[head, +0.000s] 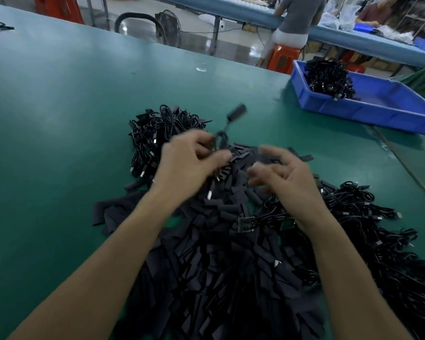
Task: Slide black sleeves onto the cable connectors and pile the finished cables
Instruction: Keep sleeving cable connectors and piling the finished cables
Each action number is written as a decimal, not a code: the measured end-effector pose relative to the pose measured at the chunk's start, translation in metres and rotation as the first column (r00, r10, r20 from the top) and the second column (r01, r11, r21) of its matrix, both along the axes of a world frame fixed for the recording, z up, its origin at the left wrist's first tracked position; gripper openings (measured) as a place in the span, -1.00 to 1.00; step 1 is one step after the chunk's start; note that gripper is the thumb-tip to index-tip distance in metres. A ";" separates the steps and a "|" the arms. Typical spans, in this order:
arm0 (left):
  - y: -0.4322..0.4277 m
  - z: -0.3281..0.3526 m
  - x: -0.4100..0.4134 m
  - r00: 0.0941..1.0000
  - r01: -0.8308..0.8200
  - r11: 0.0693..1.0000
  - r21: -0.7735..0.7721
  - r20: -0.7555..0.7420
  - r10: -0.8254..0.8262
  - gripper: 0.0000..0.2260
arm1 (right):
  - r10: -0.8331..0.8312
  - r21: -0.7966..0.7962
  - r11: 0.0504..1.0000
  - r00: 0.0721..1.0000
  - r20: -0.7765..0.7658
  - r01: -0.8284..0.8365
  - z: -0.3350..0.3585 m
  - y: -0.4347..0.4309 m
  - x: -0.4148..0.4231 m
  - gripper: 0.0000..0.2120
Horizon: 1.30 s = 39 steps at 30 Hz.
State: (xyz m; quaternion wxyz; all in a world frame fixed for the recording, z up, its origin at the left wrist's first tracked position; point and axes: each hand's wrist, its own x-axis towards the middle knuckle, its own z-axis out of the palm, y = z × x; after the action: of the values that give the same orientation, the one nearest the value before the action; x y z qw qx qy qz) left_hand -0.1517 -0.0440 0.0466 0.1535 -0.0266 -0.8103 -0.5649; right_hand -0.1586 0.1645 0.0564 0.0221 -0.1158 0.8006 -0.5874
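Left hand [189, 163] pinches a looped cable [221, 138] above the middle of the green table [59, 119]. Its sleeved end [236, 112], blurred, points up & away to the right, long axis on that diagonal. Right hand [287, 177] hovers w/ fingers loosely spread, holding nothing, over the loose sleeves [219, 266]. A cable heap [157, 133] lies just beyond the left hand, w/ more cables [366, 217] at right.
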 end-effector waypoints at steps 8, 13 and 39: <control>-0.049 0.022 -0.059 0.915 -0.403 0.899 -0.172 -0.046 0.401 -0.53 | 0.320 0.660 0.616 0.902 0.288 -0.430 0.001 0.007 0.002 -0.72; -0.045 0.020 -0.069 0.906 -0.416 0.900 -0.132 0.019 0.422 -0.54 | 0.294 0.698 0.622 0.932 0.212 -0.355 0.000 0.002 0.002 -0.86; 0.066 -0.037 0.004 0.916 0.307 0.731 0.609 0.017 -0.400 -0.91 | 0.093 -0.356 0.934 0.980 0.176 -0.025 0.000 0.012 0.002 -0.91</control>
State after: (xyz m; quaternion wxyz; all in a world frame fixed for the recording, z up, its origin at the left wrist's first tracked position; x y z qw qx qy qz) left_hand -0.1474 0.0217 0.0091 -0.0167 -0.0894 -0.5810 -0.8088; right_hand -0.1569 0.1765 0.0564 0.0951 -0.0855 0.6731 -0.7284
